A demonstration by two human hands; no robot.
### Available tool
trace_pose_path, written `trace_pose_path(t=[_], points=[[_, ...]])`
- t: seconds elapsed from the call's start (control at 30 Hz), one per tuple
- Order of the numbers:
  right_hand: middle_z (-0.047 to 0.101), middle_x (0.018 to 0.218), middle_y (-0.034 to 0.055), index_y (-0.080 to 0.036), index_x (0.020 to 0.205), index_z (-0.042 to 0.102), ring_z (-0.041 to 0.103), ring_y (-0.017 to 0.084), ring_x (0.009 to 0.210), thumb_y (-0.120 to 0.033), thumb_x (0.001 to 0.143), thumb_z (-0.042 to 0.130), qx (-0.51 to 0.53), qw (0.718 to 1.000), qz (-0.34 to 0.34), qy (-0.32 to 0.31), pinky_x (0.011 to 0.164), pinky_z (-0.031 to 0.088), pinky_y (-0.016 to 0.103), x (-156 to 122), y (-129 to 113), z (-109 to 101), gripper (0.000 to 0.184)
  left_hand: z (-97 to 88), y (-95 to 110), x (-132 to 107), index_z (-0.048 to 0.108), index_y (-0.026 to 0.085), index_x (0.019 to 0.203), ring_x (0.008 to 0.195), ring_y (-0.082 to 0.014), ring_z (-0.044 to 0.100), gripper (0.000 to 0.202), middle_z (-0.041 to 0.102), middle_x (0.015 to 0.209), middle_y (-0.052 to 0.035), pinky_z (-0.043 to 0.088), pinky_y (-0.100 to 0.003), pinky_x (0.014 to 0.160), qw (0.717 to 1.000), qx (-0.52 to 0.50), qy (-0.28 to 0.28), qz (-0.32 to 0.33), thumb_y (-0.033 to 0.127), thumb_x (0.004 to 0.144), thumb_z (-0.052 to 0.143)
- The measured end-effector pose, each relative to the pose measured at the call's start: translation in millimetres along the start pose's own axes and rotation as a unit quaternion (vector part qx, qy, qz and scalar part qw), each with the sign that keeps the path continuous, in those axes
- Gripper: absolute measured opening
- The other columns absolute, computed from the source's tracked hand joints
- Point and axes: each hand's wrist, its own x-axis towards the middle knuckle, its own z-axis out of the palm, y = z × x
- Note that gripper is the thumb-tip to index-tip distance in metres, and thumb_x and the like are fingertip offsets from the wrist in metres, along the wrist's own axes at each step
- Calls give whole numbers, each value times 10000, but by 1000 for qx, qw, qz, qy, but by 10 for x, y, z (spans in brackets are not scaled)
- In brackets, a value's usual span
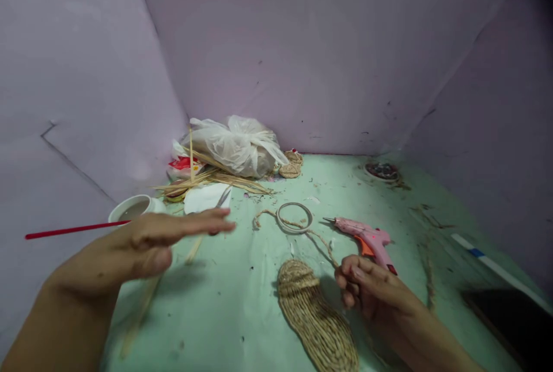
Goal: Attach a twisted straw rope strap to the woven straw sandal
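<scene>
My left hand [138,245] hovers over the left side of the table, fingers stretched out flat, with nothing in it. Low on the right, my right hand [371,288] pinches one end of a thin twisted straw cord [320,239]. The cord runs away from my fingers to a pale ring [295,230], possibly a tape roll, and its other end curls beyond it. Just left of my right hand lies a woven straw sole [313,314] with a band across its far end. A pink glue gun [367,236] with an orange trigger rests beyond that hand.
A white cup [132,206] and a thin red stick [73,231] are behind my left hand. Scissors [223,196] lie on white paper [201,198]. Straw strips and a tied plastic bag [242,144] sit at the back. A round dish [381,171] stands back right, a dark flat object [505,326] front right.
</scene>
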Motion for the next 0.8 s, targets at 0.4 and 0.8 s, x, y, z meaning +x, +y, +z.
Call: trace_pose_path(t=[0.4, 0.8], points=[[622, 660, 24, -152, 685, 647, 509, 95, 530, -336, 670, 721, -6, 1000, 1, -6, 532, 385, 203, -34, 60, 59, 198, 567, -648, 693, 658, 167, 818, 807, -214, 577, 193, 654, 828, -76, 422, -333, 769, 923, 377, 79, -6, 129, 703, 508], [623, 645, 23, -147, 674, 652, 505, 100, 529, -368, 657, 727, -121, 988, -87, 36, 541, 377, 218, -17, -37, 29, 235, 615, -494, 989, 568, 166, 646, 540, -127, 511, 60, 555, 590, -1, 425, -257, 558, 963, 239, 125, 10, 223, 660, 552]])
